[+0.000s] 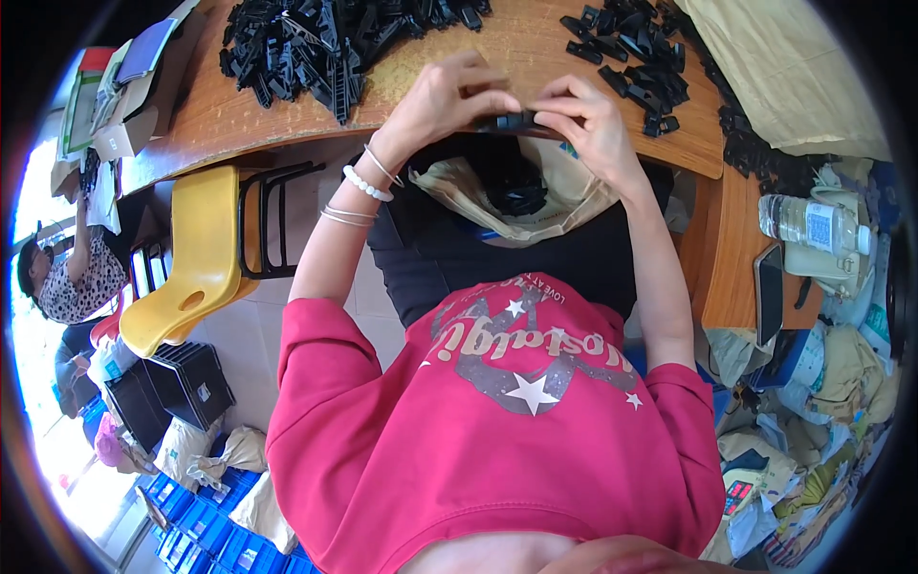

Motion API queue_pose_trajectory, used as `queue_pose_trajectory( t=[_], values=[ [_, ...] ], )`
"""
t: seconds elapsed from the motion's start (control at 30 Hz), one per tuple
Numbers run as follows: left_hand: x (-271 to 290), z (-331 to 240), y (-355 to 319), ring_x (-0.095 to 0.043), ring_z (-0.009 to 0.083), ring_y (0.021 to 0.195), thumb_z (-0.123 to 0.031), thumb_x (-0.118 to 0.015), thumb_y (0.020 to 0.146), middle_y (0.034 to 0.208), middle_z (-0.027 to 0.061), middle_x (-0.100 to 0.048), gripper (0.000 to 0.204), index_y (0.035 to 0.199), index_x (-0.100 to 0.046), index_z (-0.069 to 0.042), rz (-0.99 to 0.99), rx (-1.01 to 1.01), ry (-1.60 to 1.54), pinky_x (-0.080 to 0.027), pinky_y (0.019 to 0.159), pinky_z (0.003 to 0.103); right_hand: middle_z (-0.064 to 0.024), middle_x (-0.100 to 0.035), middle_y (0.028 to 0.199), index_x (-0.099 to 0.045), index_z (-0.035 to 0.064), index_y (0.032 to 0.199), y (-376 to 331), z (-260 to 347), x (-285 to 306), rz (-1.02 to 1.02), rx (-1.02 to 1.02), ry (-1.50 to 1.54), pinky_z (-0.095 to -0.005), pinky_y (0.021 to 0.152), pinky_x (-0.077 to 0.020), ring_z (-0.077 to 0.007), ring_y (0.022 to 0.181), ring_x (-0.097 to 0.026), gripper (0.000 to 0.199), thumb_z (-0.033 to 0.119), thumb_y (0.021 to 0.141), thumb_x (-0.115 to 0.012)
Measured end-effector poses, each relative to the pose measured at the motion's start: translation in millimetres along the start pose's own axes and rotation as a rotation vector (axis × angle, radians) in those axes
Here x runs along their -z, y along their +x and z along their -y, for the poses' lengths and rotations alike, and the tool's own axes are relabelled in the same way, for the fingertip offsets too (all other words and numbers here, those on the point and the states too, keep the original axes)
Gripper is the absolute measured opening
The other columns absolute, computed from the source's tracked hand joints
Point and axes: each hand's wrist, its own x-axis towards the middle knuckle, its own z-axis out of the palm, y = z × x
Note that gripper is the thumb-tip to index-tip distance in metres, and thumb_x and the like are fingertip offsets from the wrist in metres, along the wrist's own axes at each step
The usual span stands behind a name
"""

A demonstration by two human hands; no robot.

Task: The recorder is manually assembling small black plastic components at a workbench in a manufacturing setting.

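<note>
My left hand (pixel 453 94) and my right hand (pixel 590 126) meet at the table's front edge. Between their fingertips is a small black plastic part (pixel 510 121); both hands pinch it, though the fingers cover much of it and are slightly blurred. Below, a tan paper bag (pixel 564 218) lies open across my lap, with black pieces (pixel 516 196) inside. To the left on the table is a big heap of long black plastic parts (pixel 306 48). A looser pile of short black parts (pixel 639 53) lies to the right.
The wooden table (pixel 526 43) curves around in front. At the right are a large tan sack (pixel 789 77), a clear bottle (pixel 813 225) and a phone (pixel 768 294). A yellow chair (pixel 206 239) stands left, beyond it another person (pixel 76 277). Blue crates (pixel 206 526) sit lower left.
</note>
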Motion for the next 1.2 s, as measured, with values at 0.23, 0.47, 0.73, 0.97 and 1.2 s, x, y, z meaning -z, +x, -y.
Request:
queue_pose_trajectory(
  t=[0.23, 0.47, 0.73, 0.97, 1.2],
  values=[
    [-10.8, 12.8, 53.2, -0.059, 0.0357, 0.085, -0.020, -0.061, 0.089, 0.093, 0.0181, -0.052, 0.023, 0.100, -0.058, 0.000, -0.216, 0.021, 0.562, -0.050, 0.064, 0.044, -0.0054, -0.060, 0.098, -0.071, 0.0043, 0.091, 35.7, -35.7, 12.8, -0.485, 0.083, -0.896, -0.0406, 0.079, -0.0386, -0.0242, 0.093, -0.053, 0.018, 0.013, 0.076, -0.075],
    [-20.4, 4.9, 20.3, -0.064, 0.0270, 0.073, -0.031, -0.064, 0.089, 0.088, 0.0114, -0.058, 0.026, 0.090, -0.063, -0.005, -0.101, 0.014, 0.589, -0.052, 0.057, 0.035, -0.0068, -0.061, 0.088, -0.065, 0.0032, 0.099, 22.9, -10.1, 3.3, -0.483, -0.033, -0.300, -0.0357, 0.069, -0.0451, -0.0221, 0.077, -0.058, 0.016, 0.007, 0.084, -0.067],
    [-17.2, 11.0, 20.6, -0.060, 0.0281, 0.081, -0.020, -0.066, 0.086, 0.088, 0.0103, -0.057, 0.017, 0.094, -0.061, -0.006, -0.198, -0.031, 0.597, -0.051, 0.063, 0.037, -0.0024, -0.062, 0.076, -0.066, 0.0058, 0.116, 16.5, 11.0, -4.6, -0.420, -0.268, 0.232, -0.0228, 0.059, -0.0448, -0.0076, 0.066, -0.055, 0.023, 0.008, 0.095, -0.056],
    [-6.4, 1.0, -8.1, -0.060, 0.0285, 0.092, -0.006, -0.072, 0.078, 0.098, 0.0116, -0.063, 0.027, 0.103, -0.063, 0.001, -0.145, -0.061, 0.061, -0.049, 0.078, 0.033, -0.0022, -0.064, 0.080, -0.069, 0.0026, 0.111, 15.0, -5.9, 0.5, -0.164, -0.083, 0.121, -0.0224, 0.062, -0.0434, -0.0073, 0.069, -0.055, 0.025, 0.007, 0.086, -0.068],
    [-2.8, 4.9, -10.5, -0.057, 0.0281, 0.086, -0.007, -0.074, 0.075, 0.089, 0.0108, -0.062, 0.018, 0.089, -0.070, 0.002, -0.163, -0.026, 0.035, -0.049, 0.075, 0.036, -0.0058, -0.064, 0.087, -0.072, 0.0010, 0.101, 24.2, -7.7, 5.3, -0.108, -0.122, 0.005, -0.0261, 0.069, -0.0447, -0.0149, 0.077, -0.059, 0.021, 0.006, 0.081, -0.072]
  ],
)
